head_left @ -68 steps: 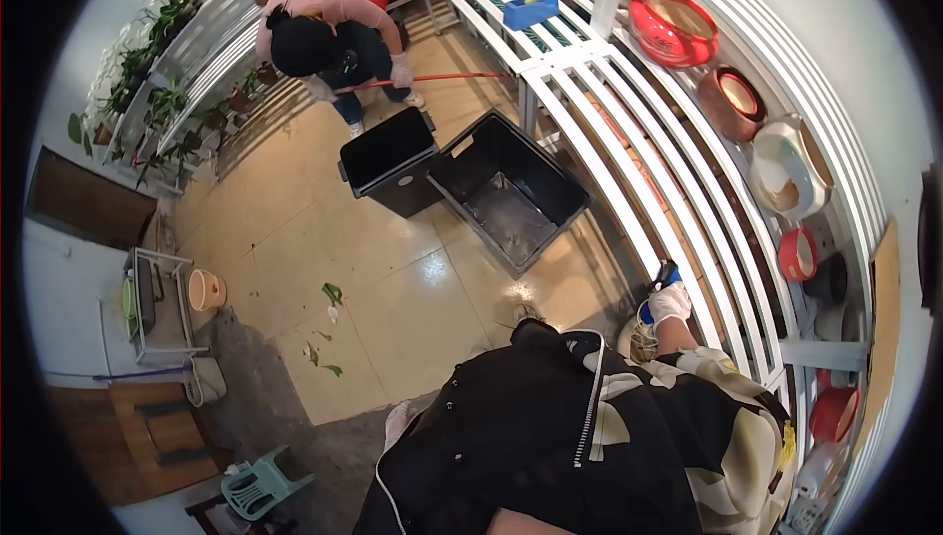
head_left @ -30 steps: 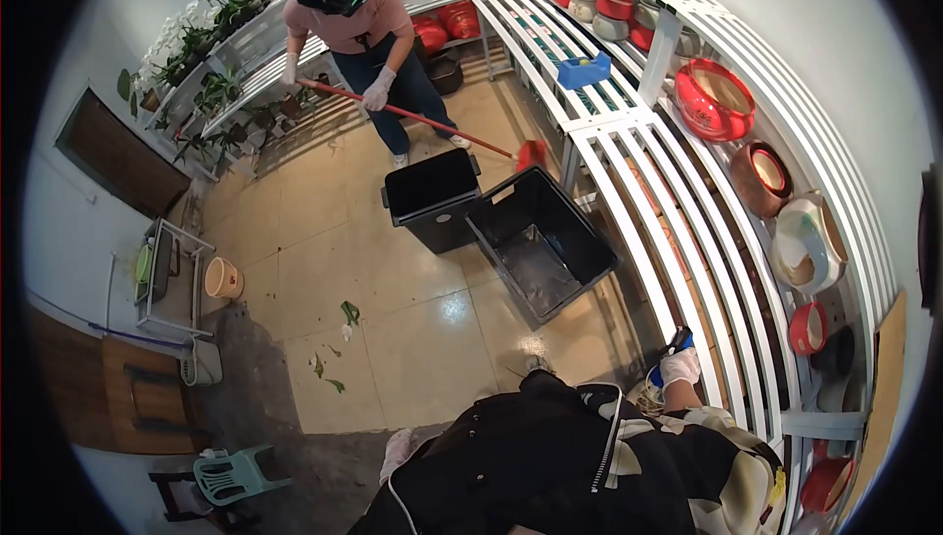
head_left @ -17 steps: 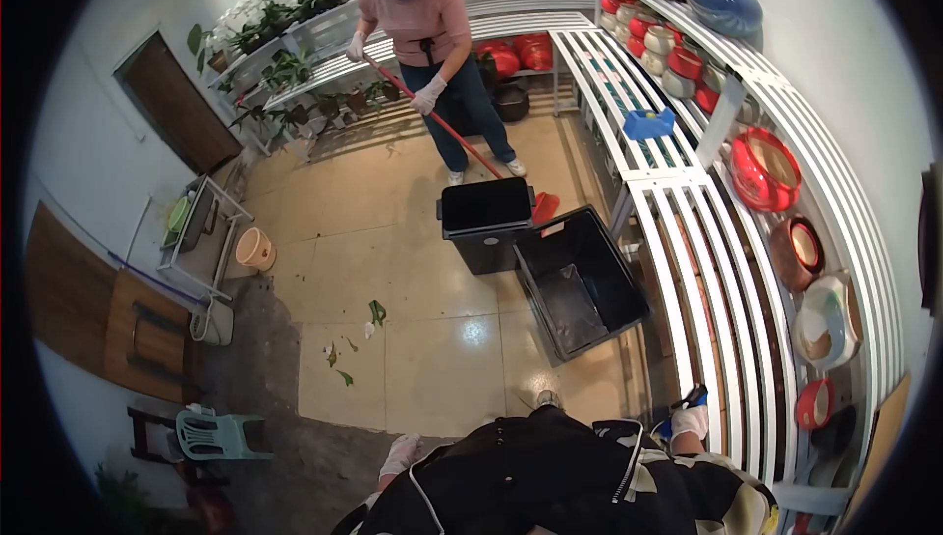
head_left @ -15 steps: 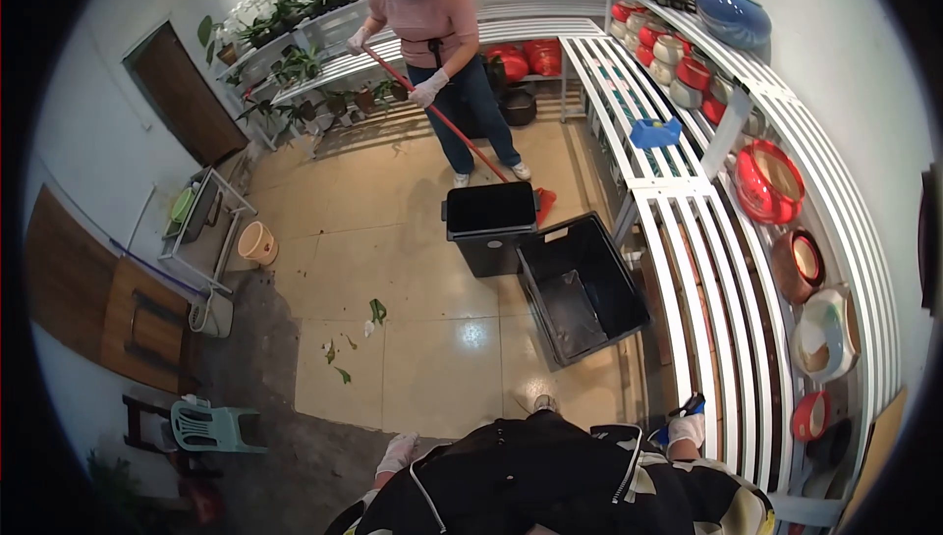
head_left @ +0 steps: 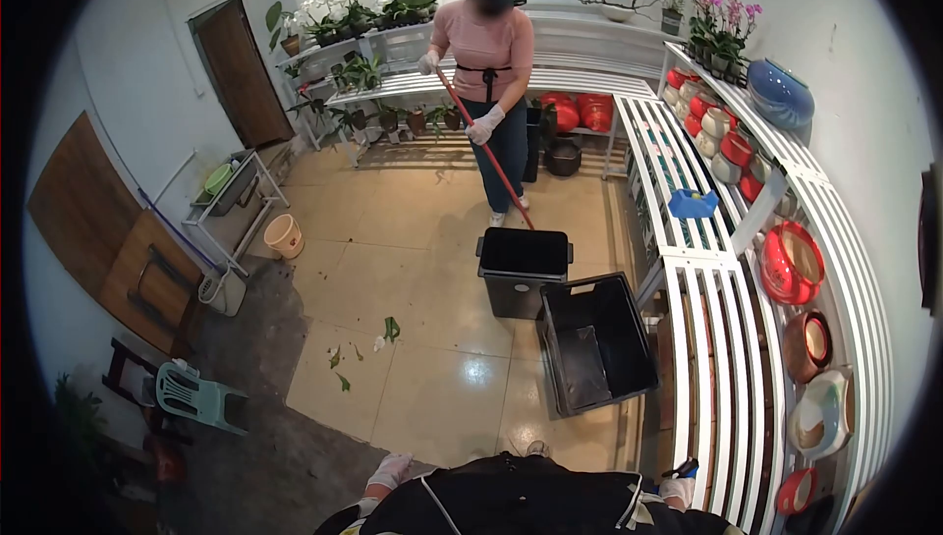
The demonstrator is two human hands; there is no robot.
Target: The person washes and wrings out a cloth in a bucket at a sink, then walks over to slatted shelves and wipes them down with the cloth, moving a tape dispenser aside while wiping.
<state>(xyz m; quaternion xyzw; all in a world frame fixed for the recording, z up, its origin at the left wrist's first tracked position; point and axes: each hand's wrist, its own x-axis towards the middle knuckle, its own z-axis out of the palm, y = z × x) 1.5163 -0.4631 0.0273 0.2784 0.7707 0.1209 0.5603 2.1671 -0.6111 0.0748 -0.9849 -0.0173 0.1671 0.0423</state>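
Observation:
My left hand (head_left: 391, 471), in a whitish glove, hangs at the bottom beside my dark jacket, fingers loosely extended with nothing seen in them. At the edge of the white slatted bench (head_left: 709, 368), my gloved right hand (head_left: 678, 491) is closed around a blue-and-black object (head_left: 685, 470), mostly covered by the fingers. Ahead of me on the tiled floor stand an upright black bin (head_left: 524, 289) and a wider open black crate (head_left: 599, 348), side by side.
A person in a pink top (head_left: 484, 49) grips a red pole (head_left: 491, 157) behind the bin. Green leaf scraps (head_left: 391, 329) lie on the floor. Red and pale pots (head_left: 792, 262) line the right shelf. At left are a bucket (head_left: 284, 236) and a green chair (head_left: 194, 397).
The view has tilted up and swung left, bringing more of the back wall and pink flowers into sight. The other person has straightened from a bend. My right hand still holds the blue-and-black object.

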